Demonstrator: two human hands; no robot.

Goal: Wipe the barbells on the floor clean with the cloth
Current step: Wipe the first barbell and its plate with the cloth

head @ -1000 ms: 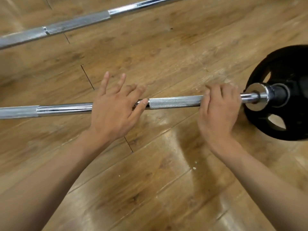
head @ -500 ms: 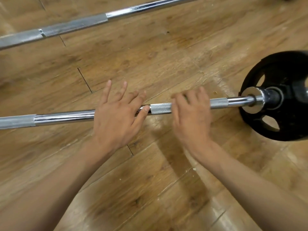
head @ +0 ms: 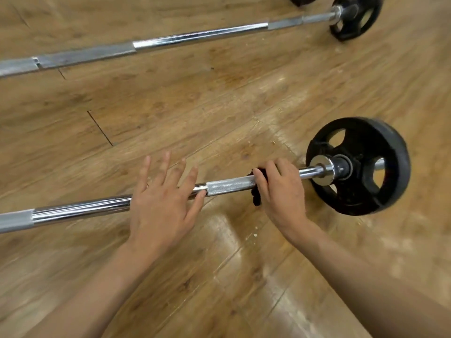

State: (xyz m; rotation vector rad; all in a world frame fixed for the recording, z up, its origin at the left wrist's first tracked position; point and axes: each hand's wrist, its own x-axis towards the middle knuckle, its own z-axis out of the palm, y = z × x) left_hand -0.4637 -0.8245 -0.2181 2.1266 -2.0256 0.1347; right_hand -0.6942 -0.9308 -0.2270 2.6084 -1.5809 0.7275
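A chrome barbell (head: 229,186) lies across the wooden floor in front of me, with a black weight plate (head: 380,191) on its right end. My right hand (head: 278,191) is curled round the bar just left of the collar and holds a dark cloth (head: 256,198) against it; only a bit of cloth shows under the fingers. My left hand (head: 161,201) rests flat on the bar with its fingers spread and straight, to the left of the knurled section.
A second barbell (head: 170,41) lies farther away, parallel to the first, with its own black plate (head: 353,15) at the upper right. Part of another black plate (head: 302,0) shows at the top edge. Wooden floor (head: 219,106) lies between the bars.
My right hand slid left along the bar, then back to the right toward the plate. The left hand stayed pressed on the bar. The view has pulled back and now takes in the far barbell's plate.
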